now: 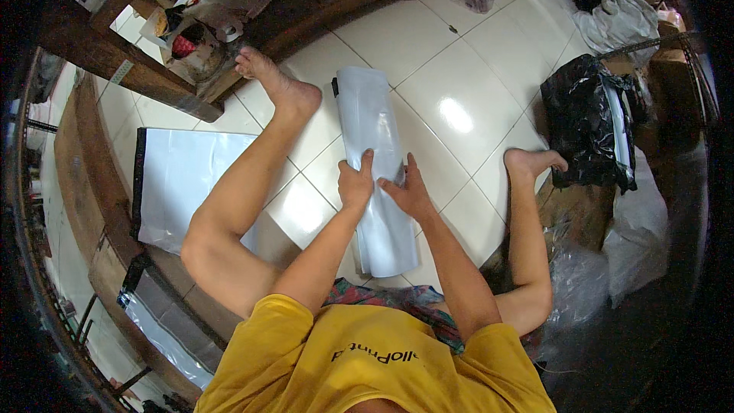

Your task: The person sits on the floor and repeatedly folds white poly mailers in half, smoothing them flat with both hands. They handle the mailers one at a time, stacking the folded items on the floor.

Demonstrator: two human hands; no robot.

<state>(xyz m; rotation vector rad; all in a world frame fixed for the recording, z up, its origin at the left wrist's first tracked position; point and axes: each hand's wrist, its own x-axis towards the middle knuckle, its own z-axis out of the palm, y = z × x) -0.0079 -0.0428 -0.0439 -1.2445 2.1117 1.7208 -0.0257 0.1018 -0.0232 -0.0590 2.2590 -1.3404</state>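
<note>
A long folded bundle of pale grey-white plastic mailing bags [367, 107] lies lengthwise between my legs, with a small black strip at its far left corner. My left hand [356, 183] grips its left edge, thumb pressed along the top. From the opposite side my right hand [407, 190] holds the right edge, its thumb on the upper face. The undersides of both hands' grips are hidden by the bundle. Left of my bent left leg lies a flat stack of similar pale plastic bags [187, 183] with a black band on one side.
White tiles [451, 76] cover the floor. A wooden bench [306, 23] with cluttered items stands ahead and to the left. On the right sit a black plastic-wrapped package [577, 118] and crumpled clear plastic [573, 275]. Another bag stack [172, 317] lies near left.
</note>
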